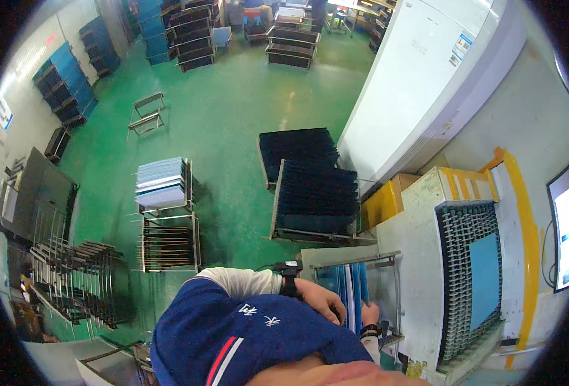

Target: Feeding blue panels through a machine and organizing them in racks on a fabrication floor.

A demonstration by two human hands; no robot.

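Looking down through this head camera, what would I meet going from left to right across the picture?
Bare metal racks, pale sheets, the person's left hand, their right hand, the roller bed, the screen.

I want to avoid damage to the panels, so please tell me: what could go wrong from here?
The upright blue panels stand close together, so they might rub and scratch. The right hand is at their edges, so a finger could get pinched. A flat blue sheet lies on the rollers; if these turn unwatched, it might shift.
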